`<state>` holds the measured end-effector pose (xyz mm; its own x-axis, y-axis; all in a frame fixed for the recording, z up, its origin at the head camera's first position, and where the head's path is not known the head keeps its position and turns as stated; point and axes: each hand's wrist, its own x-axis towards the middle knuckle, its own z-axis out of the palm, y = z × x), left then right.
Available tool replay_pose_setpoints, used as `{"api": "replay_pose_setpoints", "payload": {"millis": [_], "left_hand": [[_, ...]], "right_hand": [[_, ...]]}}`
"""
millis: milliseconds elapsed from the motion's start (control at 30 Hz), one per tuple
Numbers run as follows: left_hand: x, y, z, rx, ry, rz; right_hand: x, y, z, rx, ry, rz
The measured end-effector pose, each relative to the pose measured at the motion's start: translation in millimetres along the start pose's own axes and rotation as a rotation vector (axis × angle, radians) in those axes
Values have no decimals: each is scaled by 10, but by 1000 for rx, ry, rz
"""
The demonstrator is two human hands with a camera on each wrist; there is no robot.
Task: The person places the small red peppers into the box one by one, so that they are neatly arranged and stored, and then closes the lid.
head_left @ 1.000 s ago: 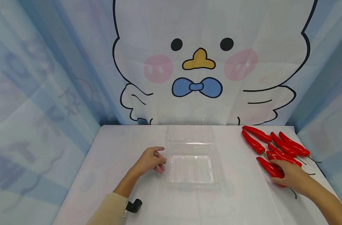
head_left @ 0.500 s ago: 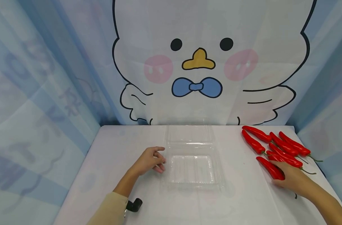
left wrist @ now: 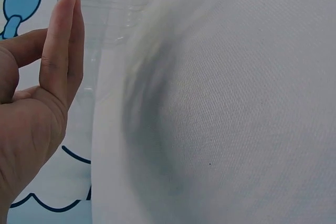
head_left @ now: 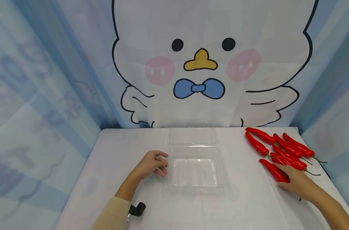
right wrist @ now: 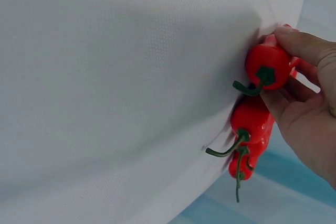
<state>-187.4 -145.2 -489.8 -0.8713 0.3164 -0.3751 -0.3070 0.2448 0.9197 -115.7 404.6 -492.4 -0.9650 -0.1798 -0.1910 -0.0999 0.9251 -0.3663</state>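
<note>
At the right of the table, my right hand [head_left: 299, 180] grips the nearest red chili pepper [head_left: 273, 171] between thumb and fingers. In the right wrist view, that pepper's green stem [right wrist: 266, 75] points toward the camera. Several other red chili peppers [head_left: 289, 147] lie just beyond in a loose cluster. My left hand [head_left: 151, 164] is beside the left edge of a clear plastic box [head_left: 196, 188], its fingers loosely bent and holding nothing; whether they touch the box I cannot tell. The box's hinged lid [head_left: 191, 138] is folded back, and nothing lies in the box.
A white cloth [head_left: 243, 207] covers the table. Behind it hangs a curtain [head_left: 197, 111] with a cartoon bird, and blue curtains [head_left: 48, 95] flank both sides. A black wrist-worn device [head_left: 137, 209] sticks out by the left sleeve [head_left: 112, 212].
My right hand has settled further over the held pepper, covering its stem end. The left hand stays by the box. The head view has shifted slightly.
</note>
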Motion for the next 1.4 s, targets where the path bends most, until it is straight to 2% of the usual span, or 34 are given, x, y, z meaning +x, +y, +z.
{"api": "replay_pose_setpoints", "payload": {"millis": [467,700,867,1100,1400], "left_hand": [[-11,-8,17,-10,-22,-40],[-34,-27,7,-25,-58,-22],[-36,-31,-3,-41,-79,-31],[-36,-17,3,-39,-72,-34],[-41,-3,15,-19,-62,-33]], "right_hand": [[-2,-7,14,2,8,4],[-14,-15,23,5,15,3],[-20,-25,31,18,18,6],[-11,-33,20,41,12,42],[-18,-32,6,36,25,36]]}}
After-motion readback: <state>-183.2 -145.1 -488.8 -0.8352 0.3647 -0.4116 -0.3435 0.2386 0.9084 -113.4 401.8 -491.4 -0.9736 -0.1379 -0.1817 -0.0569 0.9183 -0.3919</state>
